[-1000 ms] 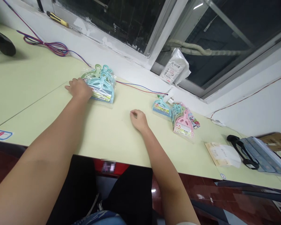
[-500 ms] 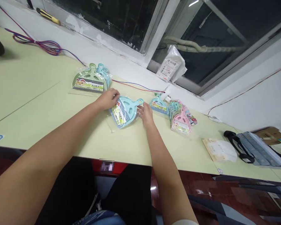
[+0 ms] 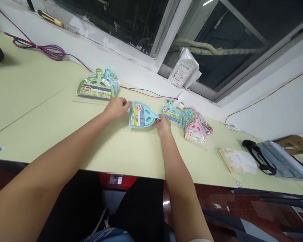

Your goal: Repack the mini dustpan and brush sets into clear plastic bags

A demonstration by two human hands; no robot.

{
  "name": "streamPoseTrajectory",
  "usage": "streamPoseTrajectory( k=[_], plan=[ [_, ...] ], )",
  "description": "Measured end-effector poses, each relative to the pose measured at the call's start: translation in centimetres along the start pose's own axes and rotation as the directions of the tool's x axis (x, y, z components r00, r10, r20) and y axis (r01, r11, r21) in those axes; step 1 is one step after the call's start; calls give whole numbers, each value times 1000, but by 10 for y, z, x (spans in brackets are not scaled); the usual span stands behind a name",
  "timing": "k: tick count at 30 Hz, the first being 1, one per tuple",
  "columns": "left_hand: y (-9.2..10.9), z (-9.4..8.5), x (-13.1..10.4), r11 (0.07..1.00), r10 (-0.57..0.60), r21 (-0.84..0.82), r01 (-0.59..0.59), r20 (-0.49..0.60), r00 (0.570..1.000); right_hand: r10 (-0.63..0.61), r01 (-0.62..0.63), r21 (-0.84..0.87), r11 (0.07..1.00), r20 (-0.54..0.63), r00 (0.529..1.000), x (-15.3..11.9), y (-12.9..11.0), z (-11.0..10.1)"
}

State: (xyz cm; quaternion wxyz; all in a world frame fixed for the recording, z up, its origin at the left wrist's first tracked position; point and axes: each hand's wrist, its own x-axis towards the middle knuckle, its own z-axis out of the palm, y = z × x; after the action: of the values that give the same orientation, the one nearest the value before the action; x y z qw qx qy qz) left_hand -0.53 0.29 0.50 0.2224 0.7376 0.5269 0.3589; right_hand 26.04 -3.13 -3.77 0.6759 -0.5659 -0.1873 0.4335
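Observation:
A packaged light-blue mini dustpan and brush set is between my hands above the pale table, its handle pointing right. My right hand is closed on the handle end. With fingers pinched, my left hand grips the upper left corner of its clear wrapper. A printed card and grey-blue bristles show through the plastic. Just beyond my left hand lie a green packaged set and a light-blue one partly behind it. Right of my right hand are another light-blue set and a pink set.
Red and blue cable lies coiled at the back left. A screwdriver and a white plastic package rest on the window ledge. Toward the right are a paper packet and a black strap.
The light-blue set has moved right and turned so its handle points right. My right hand has shifted right onto the handle; my left hand has moved slightly right, to the wrapper's corner.

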Motion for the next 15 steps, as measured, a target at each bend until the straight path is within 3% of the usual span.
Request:
streamPoseTrajectory(
  k=[3, 8, 15],
  plan=[
    [1, 6, -1, 995, -87, -41, 92, 102, 991, -6, 8, 63, 998, -26, 1000, 5, -2, -5],
    [-1, 14, 0, 914, -215, -286, 287, 256, 942, -12, 12, 90, 996, -4, 1000, 4, 0, -3],
    [5, 14, 0, 787, -273, -463, 408, 332, 903, -34, 29, 125, 992, 37, 999, -2, 1, 1]
  ],
)
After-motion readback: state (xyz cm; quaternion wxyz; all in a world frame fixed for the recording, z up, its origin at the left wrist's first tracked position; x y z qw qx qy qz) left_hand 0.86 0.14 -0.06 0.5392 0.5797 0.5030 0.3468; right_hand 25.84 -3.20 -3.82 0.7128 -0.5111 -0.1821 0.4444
